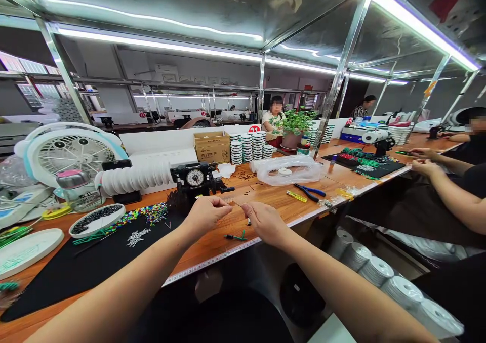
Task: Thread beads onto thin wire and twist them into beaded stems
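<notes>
My left hand (208,215) is closed in a pinch, thumb against forefinger, in front of a small black winding machine with a round dial (195,177). My right hand (266,222) pinches too, a short gap away. A thin strand (237,204) shows faintly between the fingertips; its exact kind is too small to make out. Below the hands, a short green and black piece (236,237) lies on the wooden bench (212,259). White spools (136,177) sit in a row on the machine's shaft.
A black mat (102,262) at left bears colourful beads (152,213) and small silver parts (137,237). A white fan (74,151) stands behind. Blue-handled pliers (309,191), a yellow tool (296,196) and a plastic bag (286,170) lie rightward. A co-worker's hands (423,161) are far right.
</notes>
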Tool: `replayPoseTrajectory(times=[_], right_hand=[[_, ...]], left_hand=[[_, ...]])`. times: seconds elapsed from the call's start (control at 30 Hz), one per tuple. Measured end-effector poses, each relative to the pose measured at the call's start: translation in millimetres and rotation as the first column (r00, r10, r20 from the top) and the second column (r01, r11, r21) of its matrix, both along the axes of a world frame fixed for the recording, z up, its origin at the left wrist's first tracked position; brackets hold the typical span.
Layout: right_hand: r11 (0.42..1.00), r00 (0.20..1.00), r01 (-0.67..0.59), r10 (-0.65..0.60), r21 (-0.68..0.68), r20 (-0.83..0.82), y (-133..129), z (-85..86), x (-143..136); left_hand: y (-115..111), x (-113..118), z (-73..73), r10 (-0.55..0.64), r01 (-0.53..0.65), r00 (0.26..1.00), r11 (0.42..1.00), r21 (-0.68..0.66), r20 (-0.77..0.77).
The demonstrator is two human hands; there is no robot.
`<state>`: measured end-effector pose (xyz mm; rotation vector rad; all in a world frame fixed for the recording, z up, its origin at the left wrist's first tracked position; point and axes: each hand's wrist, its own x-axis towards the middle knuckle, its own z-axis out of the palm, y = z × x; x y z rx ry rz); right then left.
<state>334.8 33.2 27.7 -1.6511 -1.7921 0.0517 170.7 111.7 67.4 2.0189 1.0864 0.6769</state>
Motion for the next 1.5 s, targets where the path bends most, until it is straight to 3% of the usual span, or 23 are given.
replayPoseTrajectory(times=[0.27,0.37,0.53,0.63,0.7,0.77,0.8,0.83,0.9,0.93,0.97,1.03,1.13,1.23,1.3,1.5], right_hand=[[0.994,0.986,0.107,-0.102,-0.031,0.131,1,-1.3,-8],[0.982,0.973,0.180,-0.170,-0.050,0.158,8,-6.8,4],[0.918,0.917,0.379,-0.356,-0.118,0.177,24,-13.5,53],[0.923,0.926,0.363,-0.343,-0.125,0.160,24,-6.5,55],[0.961,0.961,0.260,-0.249,-0.093,0.120,20,0.0,29],[0.997,0.999,0.014,-0.016,-0.073,-0.032,14,2.8,-11],[0.971,0.939,-0.233,0.210,-0.055,-0.271,12,1.7,-33],[0.896,0.786,-0.443,0.372,-0.030,-0.494,9,-1.1,-53],[0.764,0.476,-0.646,0.407,0.004,-0.780,4,-10.7,-83],[0.744,0.413,-0.669,0.366,-0.004,-0.834,3,-16.4,-92],[0.753,0.419,-0.657,0.334,-0.028,-0.845,3,-21.9,-97],[0.832,0.553,-0.553,0.334,-0.036,-0.763,5,-31.2,-98],[0.934,0.734,-0.354,0.304,0.040,-0.608,11,-40.9,-91],[0.950,0.738,-0.312,0.260,0.026,-0.623,16,-49.0,-87],[0.944,0.724,-0.330,0.252,-0.002,-0.642,19,-53.8,-87],[0.932,0.692,-0.360,0.230,-0.051,-0.684,21,-56.7,-85]], left_hand=[[1,5,-2.9,-0.016,0.016,1.000,1.000,0.016,-0.012],[0,2,-3.0,-0.015,0.015,1.000,1.000,0.016,-0.010],[-8,-30,2.1,0.041,-0.041,0.999,0.999,0.017,0.019],[-18,-55,0.1,0.094,-0.097,0.995,0.990,0.099,0.039],[-27,-66,-6.3,0.104,-0.116,0.992,0.978,0.173,0.076],[-39,-72,-16.4,0.094,-0.124,0.986,0.966,0.227,0.137],[-45,-73,-22.3,0.095,-0.136,0.981,0.961,0.241,0.171],[-52,-75,-28.6,0.107,-0.157,0.973,0.957,0.243,0.205],[-61,-79,-40.6,0.149,-0.203,0.954,0.959,0.196,0.260],[-64,-82,-45.5,0.166,-0.213,0.949,0.965,0.154,0.269],[-65,-87,-49.2,0.177,-0.213,0.953,0.968,0.129,0.246],[-59,-100,-51.5,0.188,-0.207,0.974,0.966,0.156,0.129],[-31,-124,-43.5,0.281,-0.250,0.957,0.922,0.297,-0.065],[6,-147,-32.1,0.398,-0.318,0.898,0.882,0.348,-0.187],[27,-156,-27.7,0.403,-0.307,0.869,0.894,0.326,-0.286],[61,-151,-26.7,0.412,-0.287,0.765,0.906,0.311,-0.495]])
